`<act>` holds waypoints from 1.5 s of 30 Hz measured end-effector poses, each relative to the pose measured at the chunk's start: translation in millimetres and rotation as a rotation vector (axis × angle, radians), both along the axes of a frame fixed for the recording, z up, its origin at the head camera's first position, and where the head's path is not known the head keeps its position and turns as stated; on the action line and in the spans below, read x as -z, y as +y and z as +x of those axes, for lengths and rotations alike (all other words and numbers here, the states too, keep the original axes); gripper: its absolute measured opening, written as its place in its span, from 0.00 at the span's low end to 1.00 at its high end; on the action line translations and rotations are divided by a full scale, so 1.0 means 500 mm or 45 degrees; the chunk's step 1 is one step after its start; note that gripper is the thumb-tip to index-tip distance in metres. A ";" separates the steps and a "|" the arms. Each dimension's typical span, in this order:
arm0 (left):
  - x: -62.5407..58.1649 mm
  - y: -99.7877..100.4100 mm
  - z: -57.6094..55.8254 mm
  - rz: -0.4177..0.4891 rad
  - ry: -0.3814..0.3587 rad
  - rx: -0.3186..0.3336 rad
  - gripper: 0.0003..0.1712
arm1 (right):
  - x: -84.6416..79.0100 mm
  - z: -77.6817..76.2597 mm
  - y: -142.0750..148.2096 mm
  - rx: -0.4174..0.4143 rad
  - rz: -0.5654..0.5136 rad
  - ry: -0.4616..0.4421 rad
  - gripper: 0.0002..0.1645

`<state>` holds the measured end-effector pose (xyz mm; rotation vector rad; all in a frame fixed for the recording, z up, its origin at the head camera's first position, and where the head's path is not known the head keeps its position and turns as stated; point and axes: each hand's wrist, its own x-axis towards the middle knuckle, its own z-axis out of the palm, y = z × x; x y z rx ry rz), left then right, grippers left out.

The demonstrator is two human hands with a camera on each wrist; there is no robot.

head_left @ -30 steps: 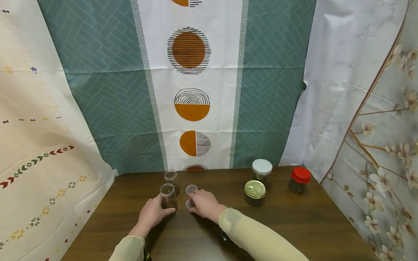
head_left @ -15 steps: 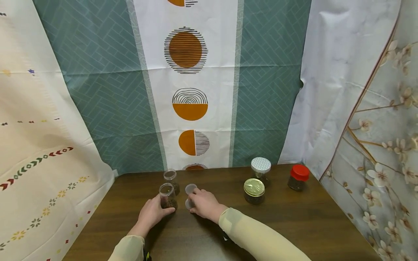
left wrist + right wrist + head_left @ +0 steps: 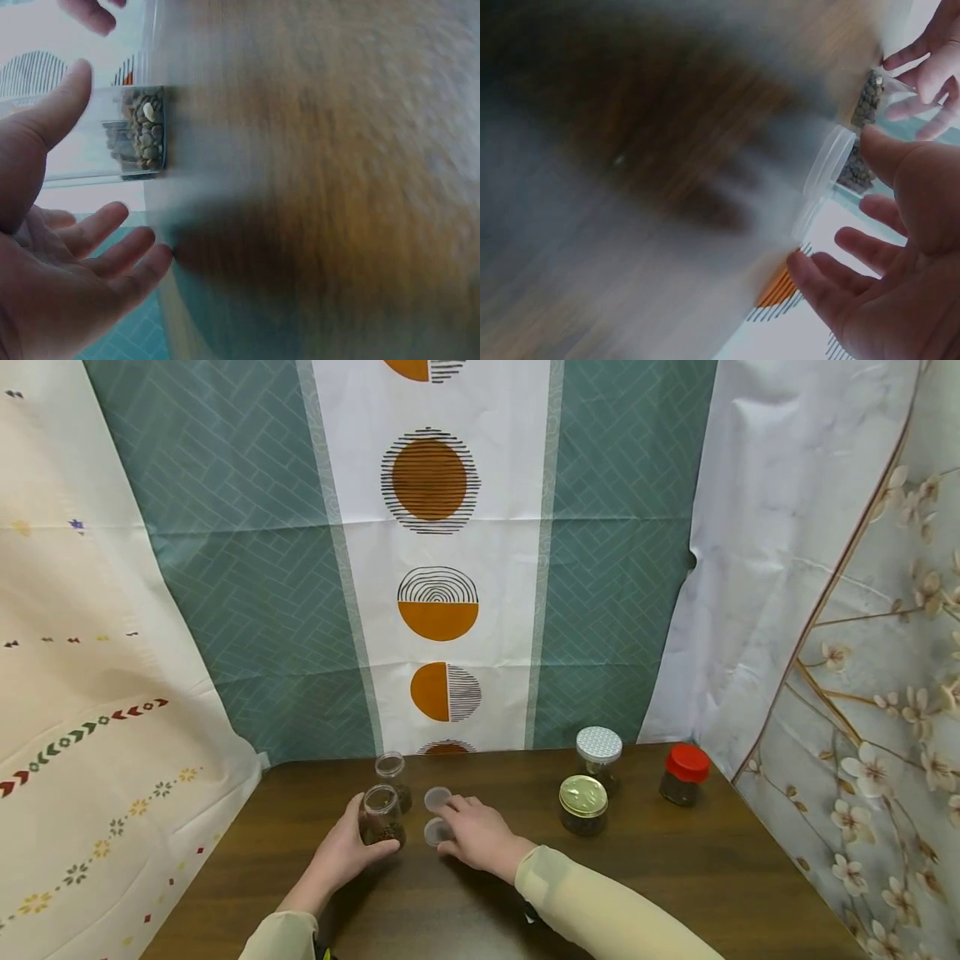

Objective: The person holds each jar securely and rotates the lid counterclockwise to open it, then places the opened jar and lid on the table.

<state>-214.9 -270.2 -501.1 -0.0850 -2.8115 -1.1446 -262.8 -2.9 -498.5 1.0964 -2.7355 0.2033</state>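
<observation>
A clear open-topped jar (image 3: 382, 817) with small brown pebble-like pieces (image 3: 148, 133) in its bottom stands upright on the table. My left hand (image 3: 351, 845) is around its left and near side, fingers and thumb spread; the left wrist view shows a gap between fingers and jar. Just behind stands a second lidless clear jar (image 3: 392, 770), partly hidden. To the right, two translucent round lids (image 3: 437, 832) lie flat, one beyond the other. My right hand (image 3: 480, 835) hovers at their right edge, its fingers spread and loosely bent beside a lid (image 3: 826, 172).
On the right of the brown wooden table (image 3: 427, 910) stand a gold-lidded jar (image 3: 584, 806), a jar with a silver patterned lid (image 3: 599, 747) behind it, and a red-lidded jar (image 3: 685, 772). Patterned cloth (image 3: 622, 610) hangs along the back edge.
My left hand has loosened from the front jar and its fingers have drawn back to the left. The right hand has shifted slightly right, off the lids, showing more of the nearer one.
</observation>
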 end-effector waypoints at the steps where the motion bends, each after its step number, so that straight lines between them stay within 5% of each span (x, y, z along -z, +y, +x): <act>1: -0.004 0.000 0.001 -0.004 0.002 0.002 0.67 | -0.002 0.001 0.005 -0.004 -0.004 0.011 0.36; 11: -0.031 0.016 0.011 -0.152 0.169 -0.078 0.74 | -0.020 0.017 0.054 0.014 0.019 -0.006 0.41; 22: -0.050 0.042 0.036 -0.430 0.371 -0.143 0.69 | -0.032 0.044 0.093 0.001 0.082 0.058 0.42; 29: -0.064 0.077 0.058 -0.598 0.481 -0.125 0.62 | -0.049 0.063 0.112 0.008 0.075 0.035 0.43; 36: -0.064 0.120 0.075 -0.648 0.576 -0.071 0.57 | -0.056 0.074 0.133 -0.008 0.055 0.022 0.44; 45: -0.050 0.150 0.088 -0.644 0.534 -0.010 0.55 | -0.049 0.087 0.181 0.003 0.046 0.045 0.44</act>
